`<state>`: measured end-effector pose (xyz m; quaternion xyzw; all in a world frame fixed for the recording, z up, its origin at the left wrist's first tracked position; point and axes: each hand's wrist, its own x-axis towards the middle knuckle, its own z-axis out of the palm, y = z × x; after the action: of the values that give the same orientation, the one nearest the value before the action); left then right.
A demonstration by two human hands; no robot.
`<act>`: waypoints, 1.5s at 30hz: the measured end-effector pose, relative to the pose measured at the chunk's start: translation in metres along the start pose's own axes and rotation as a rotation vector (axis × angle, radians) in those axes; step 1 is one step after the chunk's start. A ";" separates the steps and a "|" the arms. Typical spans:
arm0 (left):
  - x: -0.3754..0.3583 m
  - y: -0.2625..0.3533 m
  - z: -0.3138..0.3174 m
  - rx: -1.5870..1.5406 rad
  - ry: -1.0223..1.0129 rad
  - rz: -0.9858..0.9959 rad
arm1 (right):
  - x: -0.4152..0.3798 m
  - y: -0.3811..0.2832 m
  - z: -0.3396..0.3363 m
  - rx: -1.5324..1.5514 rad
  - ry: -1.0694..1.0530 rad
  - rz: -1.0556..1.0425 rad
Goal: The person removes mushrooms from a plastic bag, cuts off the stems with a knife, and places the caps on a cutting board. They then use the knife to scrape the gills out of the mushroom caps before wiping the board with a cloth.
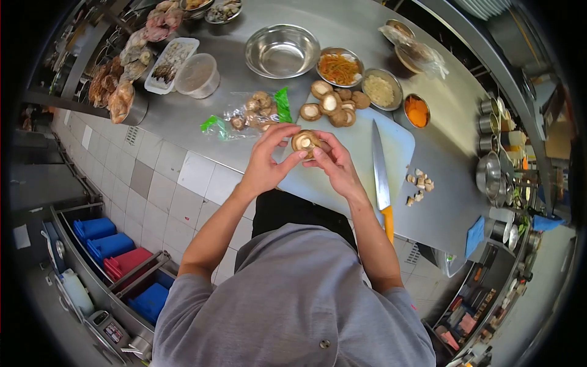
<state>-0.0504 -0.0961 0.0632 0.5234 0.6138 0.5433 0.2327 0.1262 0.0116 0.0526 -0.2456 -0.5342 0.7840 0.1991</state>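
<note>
Between my hands, above the near left part of the white cutting board (342, 177), is a brown mushroom (306, 142), its pale underside turned up. My left hand (270, 158) holds it from the left, and my right hand (335, 160) grips its right side. A pile of mushrooms (333, 104) lies at the board's far edge. To the left, more mushrooms sit in a clear plastic bag (251, 113) with green parts. A knife (380, 168) with a yellow handle lies on the board, right of my right hand. Cut mushroom stems (420, 183) are on the steel counter.
An empty steel bowl (282, 51), shredded carrot in a bowl (340, 66), a bowl of pale chopped food (382, 89) and a small orange-filled bowl (416, 111) stand beyond the board. A lidded tub (197, 76) and white tray (172, 65) are at the back left.
</note>
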 end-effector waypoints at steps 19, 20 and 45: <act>0.011 0.079 0.152 -0.091 -0.022 -0.015 | -0.107 -0.047 -0.088 -0.113 0.253 -0.302; 0.010 0.082 0.155 -0.046 -0.025 0.017 | -0.110 -0.048 -0.091 -0.114 0.255 -0.305; 0.051 0.123 0.153 0.207 -0.290 0.244 | -0.126 -0.083 -0.108 -0.214 0.292 -0.255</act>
<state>0.1106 -0.0029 0.1439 0.6877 0.5585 0.4204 0.1961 0.2955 0.0482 0.1183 -0.3069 -0.6064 0.6475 0.3446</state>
